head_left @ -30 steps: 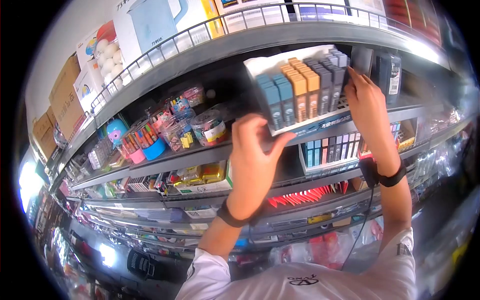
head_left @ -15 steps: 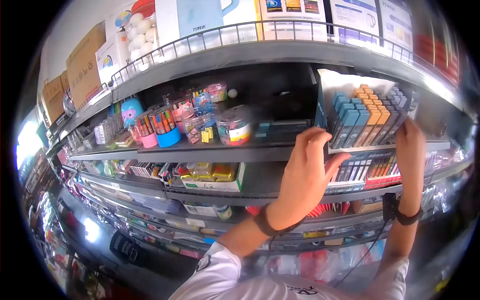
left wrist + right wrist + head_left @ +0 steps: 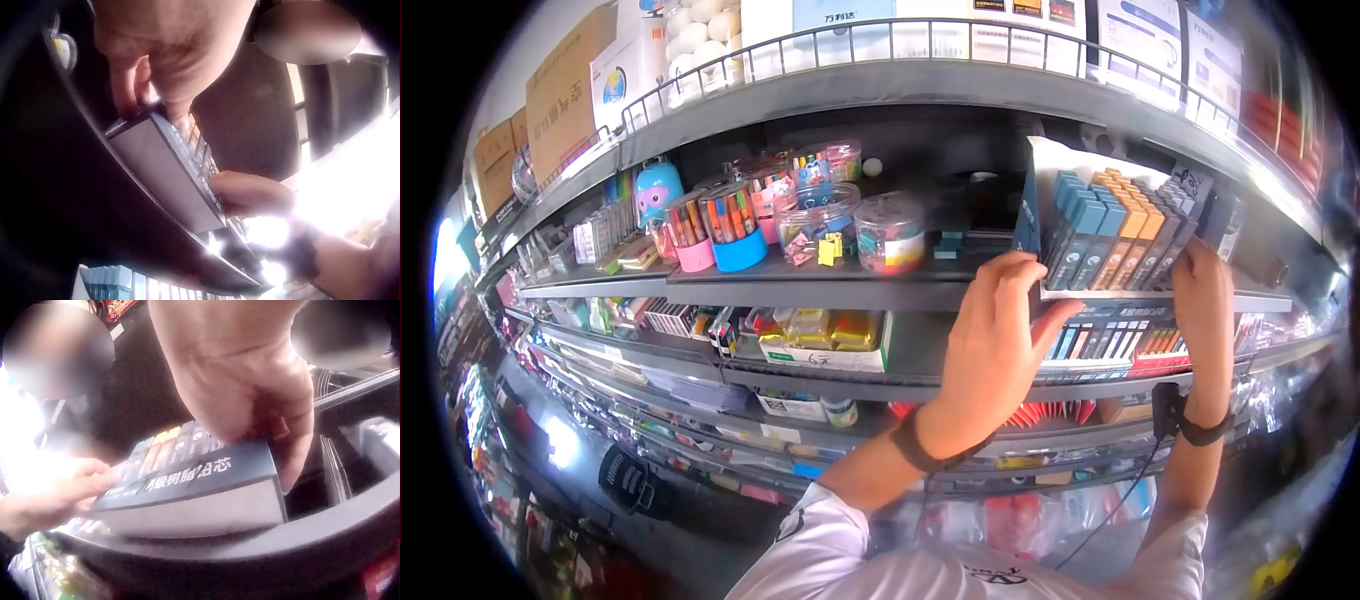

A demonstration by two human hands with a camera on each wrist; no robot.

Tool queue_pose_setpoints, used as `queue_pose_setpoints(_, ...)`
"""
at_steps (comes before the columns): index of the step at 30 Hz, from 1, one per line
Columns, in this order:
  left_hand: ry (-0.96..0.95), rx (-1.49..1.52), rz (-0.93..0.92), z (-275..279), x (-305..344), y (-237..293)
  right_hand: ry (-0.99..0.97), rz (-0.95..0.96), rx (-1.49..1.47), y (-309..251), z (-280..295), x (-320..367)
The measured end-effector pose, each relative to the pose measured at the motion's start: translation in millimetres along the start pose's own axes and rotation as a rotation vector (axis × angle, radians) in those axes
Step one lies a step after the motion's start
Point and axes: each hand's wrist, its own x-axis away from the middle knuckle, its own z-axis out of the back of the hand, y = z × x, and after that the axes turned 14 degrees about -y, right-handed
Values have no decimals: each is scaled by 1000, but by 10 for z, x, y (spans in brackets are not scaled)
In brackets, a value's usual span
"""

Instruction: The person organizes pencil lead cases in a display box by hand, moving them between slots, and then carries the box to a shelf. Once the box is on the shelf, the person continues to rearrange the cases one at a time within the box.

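Observation:
A display box (image 3: 1026, 222) packed with upright pencil lead cases sits tilted at the edge of the shelf on the right. Its cases are blue (image 3: 1084, 215), orange (image 3: 1138, 218) and dark grey. My left hand (image 3: 988, 345) grips the box's left front corner, thumb in front and fingers round the side, as the left wrist view also shows. At the opposite corner my right hand (image 3: 1206, 305) holds on, its fingers wrapped over the side in the right wrist view. Seen there, the box's pale underside (image 3: 200, 515) faces out and its front lip carries Chinese lettering.
Clear tubs (image 3: 890, 235) and pen cups with blue and pink bases (image 3: 740, 250) stand left on the same shelf. Below is another box of slim cases (image 3: 1090, 342). A wire rail (image 3: 850, 42) fronts the shelf above, and a dark upright box (image 3: 1226, 222) stands on the right.
Both hands have carried the box right and onto the shelf edge. Over the last half second it has shifted little, mostly with the view; both hands still hold it.

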Motion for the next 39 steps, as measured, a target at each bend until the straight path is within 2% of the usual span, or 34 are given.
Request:
queue_pose_setpoints(5, -40, 34, 48, 41, -9, -25, 26, -5, -6, -60, -55, -55)
queue_pose_setpoints(9, -109, 107, 60, -44, -18, -9, 210, 81, 26, 113, -78, -38)
queue_pose_setpoints(14, -155, 117, 87, -216, -99, 33, 126, 19, 21, 311, 24, -30)
queue_pose_setpoints(16, -190, 81, 159, -245, -143, 29, 32, -33, -9, 320, 85, -44)
queue_pose_setpoints(18, -138, 61, 166, -325, -137, -57, 0, -31, -13, 277, 122, -31)
queue_pose_setpoints(19, -157, 139, 246, -313, -141, -19, 82, 86, -40, 369, 43, -39)
queue_pose_setpoints(22, -131, -143, -2, -291, -186, 8, 85, 122, -89, 464, -18, -63)
queue_pose_setpoints(30, -152, -65, -86, -440, -193, 63, 68, 191, -275, 656, -95, -84)
queue_pose_setpoints(34, -241, -303, -143, -451, -149, 60, 98, 159, -280, 714, -178, -146)
queue_pose_setpoints(39, -219, -310, -167, -456, -112, -111, 181, 118, -225, 677, -240, -158)
